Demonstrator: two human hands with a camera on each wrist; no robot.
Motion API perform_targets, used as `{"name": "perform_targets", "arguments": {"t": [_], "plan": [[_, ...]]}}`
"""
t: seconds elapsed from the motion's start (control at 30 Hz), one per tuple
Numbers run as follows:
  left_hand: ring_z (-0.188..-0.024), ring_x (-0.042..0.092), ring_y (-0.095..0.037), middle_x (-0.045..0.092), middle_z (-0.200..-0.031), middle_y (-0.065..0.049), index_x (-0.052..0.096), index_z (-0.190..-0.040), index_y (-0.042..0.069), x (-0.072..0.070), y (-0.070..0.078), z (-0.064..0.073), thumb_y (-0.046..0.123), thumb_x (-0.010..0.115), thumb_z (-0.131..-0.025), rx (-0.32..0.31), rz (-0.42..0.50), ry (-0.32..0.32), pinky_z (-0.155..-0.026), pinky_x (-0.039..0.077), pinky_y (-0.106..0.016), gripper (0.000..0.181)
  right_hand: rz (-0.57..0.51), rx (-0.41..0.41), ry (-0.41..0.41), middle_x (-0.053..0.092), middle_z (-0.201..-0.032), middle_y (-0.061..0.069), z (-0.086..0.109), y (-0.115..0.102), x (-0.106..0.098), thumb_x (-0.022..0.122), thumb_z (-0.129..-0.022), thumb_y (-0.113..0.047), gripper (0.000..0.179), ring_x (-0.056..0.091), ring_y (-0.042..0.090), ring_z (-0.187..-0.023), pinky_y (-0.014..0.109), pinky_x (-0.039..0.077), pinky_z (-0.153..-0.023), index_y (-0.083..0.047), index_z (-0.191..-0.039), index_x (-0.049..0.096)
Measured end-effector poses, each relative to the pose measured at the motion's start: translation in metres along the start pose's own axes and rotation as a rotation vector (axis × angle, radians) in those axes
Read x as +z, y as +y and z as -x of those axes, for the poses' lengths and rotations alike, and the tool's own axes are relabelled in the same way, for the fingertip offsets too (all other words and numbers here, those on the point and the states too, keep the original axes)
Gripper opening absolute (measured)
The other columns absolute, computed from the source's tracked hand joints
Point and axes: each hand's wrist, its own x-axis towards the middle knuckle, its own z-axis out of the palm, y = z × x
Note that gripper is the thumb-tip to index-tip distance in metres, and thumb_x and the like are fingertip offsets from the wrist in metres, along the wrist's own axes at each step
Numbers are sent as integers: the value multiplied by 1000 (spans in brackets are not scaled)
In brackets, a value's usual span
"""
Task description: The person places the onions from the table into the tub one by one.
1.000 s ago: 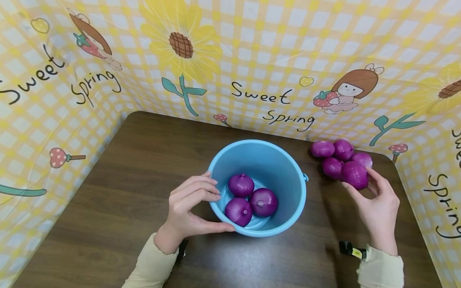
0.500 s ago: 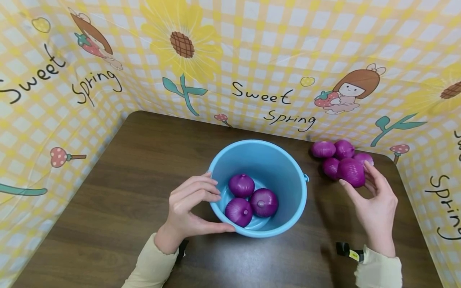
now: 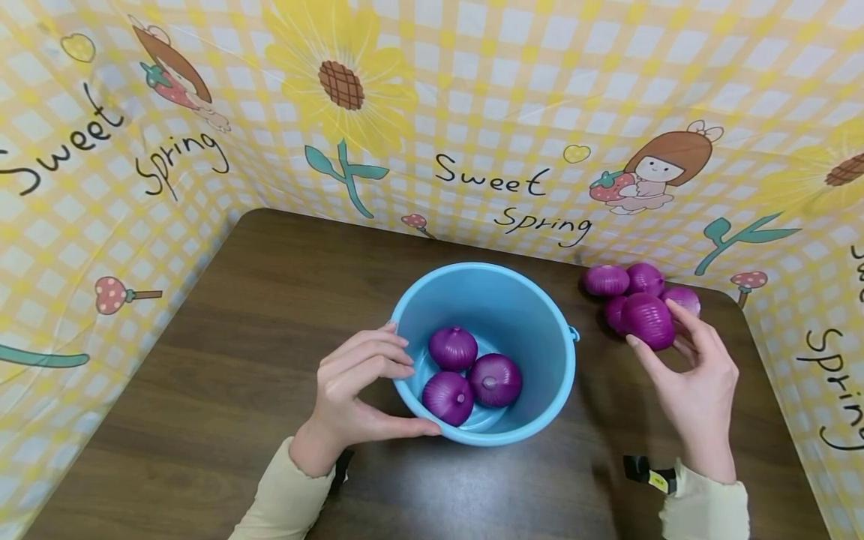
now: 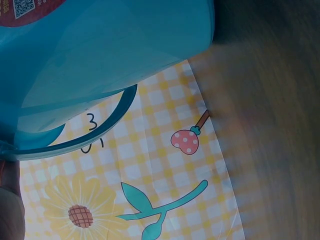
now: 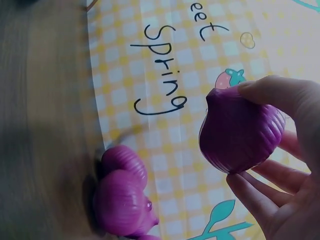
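A blue bucket [image 3: 496, 304] stands on the table with three purple onions [image 3: 496, 380] inside. My left hand [image 3: 358, 386] holds its left rim, thumb along the near side and fingers at the left edge. In the left wrist view the bucket's outer wall [image 4: 115, 55] fills the upper left, with a curved handle [image 4: 107, 125] below it. To the right of the bucket, my right hand [image 3: 698, 386] pinches an onion [image 3: 648, 321] between thumb and fingertips. The right wrist view shows this onion [image 5: 242, 132] raised above the others.
Several more onions [image 3: 606, 280] lie clustered at the table's back right corner, partly hidden by the held one. Yellow checked cloth [image 3: 472, 112] walls the back and sides of the brown table [image 3: 236, 337].
My right hand has lifted the onion from the cluster and carried it slightly left toward the bucket. The left hand and the bucket have stayed in place.
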Motion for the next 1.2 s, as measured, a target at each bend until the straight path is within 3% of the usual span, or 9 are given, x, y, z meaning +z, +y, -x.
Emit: {"name": "perform_targets", "arguments": {"t": [0.33,1.0,1.2], "plan": [[-81,68,-32,71,-81,-13,70,-79,0,0,0,1,54,94,-66,3,-5,6,-95,56,-52,61,-76,-41,11,65,-120,13,2,-54,-1,87,-72,10,61,63,4,-103,12,51,-90,4,-129,66],[-80,68,-32,70,-80,-14,70,-79,0,0,0,-1,54,94,-66,7,-2,9,-94,56,-52,60,-145,-83,-3,65,-119,12,2,-87,-1,86,-71,11,63,65,8,-104,15,53,-92,1,-130,66],[-80,68,-32,71,-81,-13,70,-79,0,0,0,0,54,93,-67,2,1,5,-94,56,-53,60,-190,-56,-15,65,-124,12,2,-84,0,86,-72,12,66,67,11,-106,16,53,-91,-1,-132,64]]}}
